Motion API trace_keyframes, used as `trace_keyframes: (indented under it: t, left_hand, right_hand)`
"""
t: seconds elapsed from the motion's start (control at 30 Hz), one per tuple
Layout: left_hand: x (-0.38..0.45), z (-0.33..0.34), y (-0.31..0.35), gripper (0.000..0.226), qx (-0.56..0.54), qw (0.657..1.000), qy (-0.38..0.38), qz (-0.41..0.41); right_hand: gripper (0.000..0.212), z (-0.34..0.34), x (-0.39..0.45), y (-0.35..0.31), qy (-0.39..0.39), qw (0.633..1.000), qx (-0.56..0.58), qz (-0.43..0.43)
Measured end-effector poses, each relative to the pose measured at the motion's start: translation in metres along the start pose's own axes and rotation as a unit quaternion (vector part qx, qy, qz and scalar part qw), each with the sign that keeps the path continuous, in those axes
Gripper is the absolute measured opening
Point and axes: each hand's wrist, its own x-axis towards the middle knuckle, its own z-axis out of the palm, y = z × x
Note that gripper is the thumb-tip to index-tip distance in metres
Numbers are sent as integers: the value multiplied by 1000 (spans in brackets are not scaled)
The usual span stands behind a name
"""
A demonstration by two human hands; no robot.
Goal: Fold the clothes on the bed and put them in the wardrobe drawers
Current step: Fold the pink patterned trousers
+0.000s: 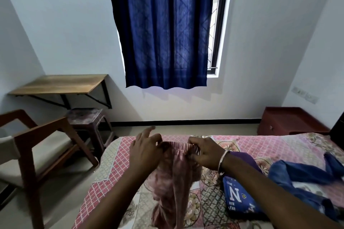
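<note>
Left hand (144,148): pinches pink garment (173,171) waistband at 11 o'clock.
Right hand (203,152): grips waistband, stretching it straight for folding.

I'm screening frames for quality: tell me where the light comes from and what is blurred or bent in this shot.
Head view: daylight enters through the uncovered window strip beside the blue curtain; the room stays dim. The pink garment, held up by the left hand and right hand, looks soft and smeared. Wide-angle distortion bends the walls and the bed.
</note>
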Motion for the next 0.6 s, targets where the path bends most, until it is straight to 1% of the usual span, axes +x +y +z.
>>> trace_keyframes:
  t: [0.03, 0.07, 0.1, 0.13, 0.17, 0.2, 0.23, 0.27, 0.33, 0.4, 0.43, 0.5, 0.53, 0.57, 0.6]
  left_hand:
    - [5, -4, 0, 8, -112, 994, -16, 8]
    - [10, -8, 2, 5, -250, 966, -67, 6]
    - [12, -12, 3, 12, -355, 929, -107, 2]
    - [13, -15, 5, 20, -397, 909, -126, 10]
    - [13, -19, 6, 25, -376, 917, -133, 25]
    - [15, -23, 7, 27, -327, 934, -139, 40]
    - [16, -26, 10, 26, -262, 953, -140, 57]
    - [18, -31, 12, 25, -212, 963, -145, 76]
    - [26, -37, 10, 24, -160, 965, -184, 98]
    - [35, -43, 9, 25, -107, 959, -242, 103]
    - [40, -46, 10, 26, -110, 951, -273, 94]
    - [47, -53, 13, 28, -178, 929, -316, 74]
    - [50, -59, 15, 24, -213, 917, -329, 71]
    - [51, -65, 16, 17, -223, 910, -344, 68]
    - [53, -70, 14, 11, -211, 908, -357, 66]
  right_hand:
    - [18, -7, 0, 3, -4, 1000, -14, -1]
    - [22, -15, 0, 7, -10, 1000, -23, 1]
    - [27, -23, 0, 10, -21, 999, -32, 9]
    - [36, -32, 1, 14, -39, 998, -44, 14]
    - [46, -40, 3, 16, -67, 996, -64, 17]
    - [51, -48, 5, 18, -98, 992, -82, 16]
    - [50, -57, 7, 22, -126, 987, -96, 14]
    - [50, -66, 10, 25, -146, 984, -99, 12]
    - [51, -80, 12, 30, -176, 979, -103, 13]
    - [47, -90, 13, 34, -208, 970, -129, 5]
    - [43, -94, 13, 35, -221, 964, -147, 0]
    - [37, -107, 15, 34, -223, 959, -172, -10]
    - [37, -114, 15, 34, -211, 959, -185, -21]
    - [38, -123, 15, 35, -197, 959, -203, -29]
    - [38, -131, 15, 37, -184, 956, -226, -33]
